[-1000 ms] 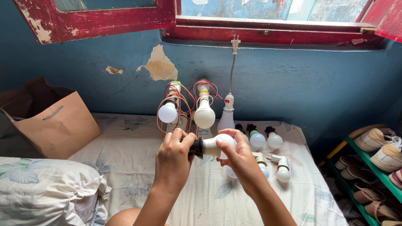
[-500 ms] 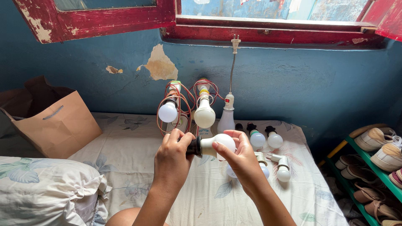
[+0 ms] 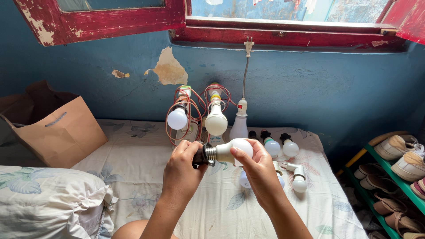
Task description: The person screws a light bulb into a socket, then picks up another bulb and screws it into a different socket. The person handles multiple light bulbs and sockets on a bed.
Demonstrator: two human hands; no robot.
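Lying at the far left are a pillow [image 3: 42,199] and, behind it, a brown paper bag [image 3: 57,132], both resting on the bed [image 3: 133,177] with its floral sheet. Moving right, the left hand [image 3: 182,166] is closing its fingers around a dark socket [image 3: 200,156], while the right hand [image 3: 259,170] is pinching the white bulb [image 3: 232,150] by its round end; the bulb is lying sideways between the two hands above the bed, its metal thread showing at the socket. Behind the hands, two wired bulbs [image 3: 215,120] are leaning against the blue wall [image 3: 310,88], beside a white adapter with a plug. Further right, loose bulbs [image 3: 290,147] are lying on the sheet, and a green shoe rack [image 3: 389,177] is standing at the edge.
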